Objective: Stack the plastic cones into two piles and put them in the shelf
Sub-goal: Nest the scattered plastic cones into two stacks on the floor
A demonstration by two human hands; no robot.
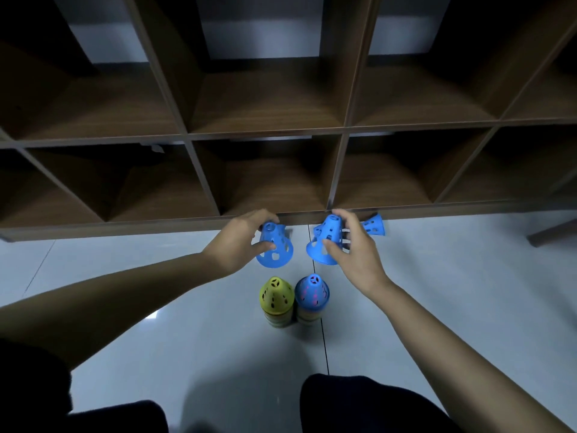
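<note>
Two piles of perforated plastic cones stand side by side on the floor: one topped by a yellow cone (276, 295), the other by a blue cone (312, 292). My left hand (240, 240) grips a blue cone (276, 246) just above the floor, beyond the piles. My right hand (354, 245) grips another blue cone (326, 239), its thumb on the cone's side. A third blue cone (374, 225) lies tipped on the floor behind my right hand, close to the shelf's base. The brown wooden shelf (274, 134) with open square compartments fills the upper view.
The floor is pale glossy tile (452, 276) with a dark joint line running toward me. My knees in dark trousers (359, 401) sit at the bottom. A dark wooden leg (549, 234) stands at the right edge.
</note>
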